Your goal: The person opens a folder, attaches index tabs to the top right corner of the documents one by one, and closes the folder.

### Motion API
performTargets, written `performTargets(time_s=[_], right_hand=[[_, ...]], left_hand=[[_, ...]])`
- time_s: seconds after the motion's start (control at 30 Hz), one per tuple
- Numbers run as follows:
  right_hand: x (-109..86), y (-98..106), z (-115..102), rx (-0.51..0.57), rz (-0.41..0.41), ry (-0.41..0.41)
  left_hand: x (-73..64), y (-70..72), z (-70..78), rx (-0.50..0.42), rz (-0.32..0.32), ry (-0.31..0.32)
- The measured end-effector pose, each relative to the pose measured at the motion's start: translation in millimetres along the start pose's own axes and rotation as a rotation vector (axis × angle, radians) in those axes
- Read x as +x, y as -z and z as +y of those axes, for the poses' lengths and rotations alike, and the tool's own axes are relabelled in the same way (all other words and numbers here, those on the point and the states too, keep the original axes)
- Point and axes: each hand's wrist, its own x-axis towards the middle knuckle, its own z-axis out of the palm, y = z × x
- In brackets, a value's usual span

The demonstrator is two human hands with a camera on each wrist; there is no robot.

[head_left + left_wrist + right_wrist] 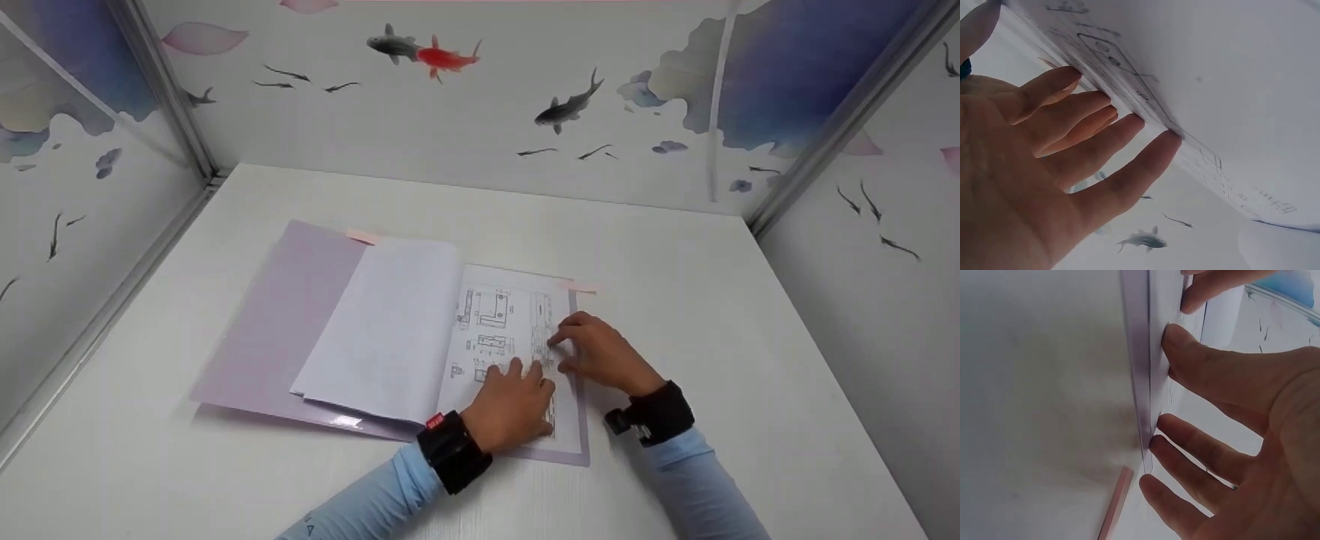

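An open lilac folder lies on the white table with its pages turned to a sheet of technical line drawings. My left hand rests on the lower part of that sheet, fingers spread; in the left wrist view its fingertips touch the printed paper. My right hand is at the sheet's right edge, its fingertips on the page near the lilac border. In the right wrist view its fingers are spread and lightly bent, with nothing gripped between them.
A blank white page lies turned over on the folder's left side. Pink tabs stick out at the top edge, another pink tab at the upper right. Printed wall panels with fish enclose the table.
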Motion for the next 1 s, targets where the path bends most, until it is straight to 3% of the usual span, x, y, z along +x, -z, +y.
performTargets(time_s=[0.13,0.23,0.33,0.43,0.53,0.63,0.77,0.83,0.9,1.0], right_hand=[[1.3,-1.7,-0.1,0.01,-0.008,-0.028],[2.5,-2.3,-1.9,0.02,-0.024,-0.044],[3.6,-2.9,-3.8,0.025,-0.033,-0.058],[5.2,-3.2,-5.7,0.02,-0.029,-0.069],[5.9,-3.5,-6.7,0.018,-0.026,-0.08],[5.5,-3.2,-7.2,0.022,-0.035,-0.08],[5.4,-4.4,-7.8,0.025,-0.036,-0.078],[5.0,-4.7,-7.4,0.022,-0.031,-0.078],[4.7,-4.5,-7.1,0.016,-0.024,-0.082],[4.9,-3.2,-6.8,0.016,-0.02,-0.085]], left_hand=[[-21.6,11.0,-18.4,-0.007,0.021,0.014],[-45.7,24.2,-47.9,-0.089,0.089,0.075],[-74.0,32.5,-88.1,-0.16,0.255,0.19],[-104.7,31.0,-132.8,-0.179,0.448,0.332],[-136.9,23.1,-173.8,-0.182,0.555,0.494],[-170.6,15.8,-206.5,-0.258,0.518,0.689],[-208.6,5.5,-241.8,-0.434,0.341,0.903],[-221.6,0.8,-255.1,-0.524,0.237,0.941],[-230.1,-2.1,-263.8,-0.595,0.152,0.938],[-235.9,-1.7,-266.9,-0.648,0.111,0.894]])
